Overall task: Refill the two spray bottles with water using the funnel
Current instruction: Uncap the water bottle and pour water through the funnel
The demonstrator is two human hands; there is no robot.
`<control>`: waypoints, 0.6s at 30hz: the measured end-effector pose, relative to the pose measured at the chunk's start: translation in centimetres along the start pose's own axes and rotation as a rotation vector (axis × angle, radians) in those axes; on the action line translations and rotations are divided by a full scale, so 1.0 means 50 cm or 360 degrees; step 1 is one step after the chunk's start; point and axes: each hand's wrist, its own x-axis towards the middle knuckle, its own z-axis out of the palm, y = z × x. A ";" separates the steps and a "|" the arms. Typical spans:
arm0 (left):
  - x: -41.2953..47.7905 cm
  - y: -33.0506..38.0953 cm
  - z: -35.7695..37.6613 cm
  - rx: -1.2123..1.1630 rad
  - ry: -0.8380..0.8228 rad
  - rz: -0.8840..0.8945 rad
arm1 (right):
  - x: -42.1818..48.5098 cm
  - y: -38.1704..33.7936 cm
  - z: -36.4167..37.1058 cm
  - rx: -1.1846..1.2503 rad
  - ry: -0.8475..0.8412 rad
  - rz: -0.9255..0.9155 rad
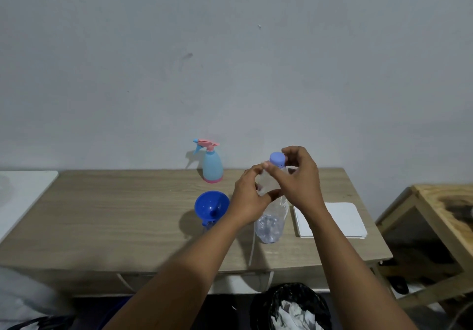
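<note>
Both hands are up over the worktop [128,214]. The left hand [252,196] is wrapped round the upper part of a clear water bottle [271,224], and the right hand [299,176] pinches its lilac cap [277,159] between thumb and fingertips. The bottle leans a little; I cannot tell whether its base touches the wood. At nine o'clock from it the blue funnel [211,205] stands mouth up, close by the left wrist. The pale blue spray bottle [212,167] with its pink trigger stands upright at eleven o'clock, near the wall. A stack of white sheets [337,219] lies at three o'clock, and a black-lined bin [289,304] sits at six.
</note>
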 end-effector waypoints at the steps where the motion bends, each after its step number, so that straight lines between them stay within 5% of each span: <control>1: -0.001 0.000 0.001 0.0005 -0.0002 0.0006 | 0.000 0.000 0.002 0.0014 0.0032 0.0001; 9: 0.002 0.005 -0.003 0.0007 -0.0017 0.0011 | 0.019 0.005 -0.033 -0.0234 -0.0365 -0.0180; 18: 0.006 0.000 0.004 0.0021 -0.0032 0.0021 | 0.015 0.030 -0.029 -0.0218 -0.0287 -0.0370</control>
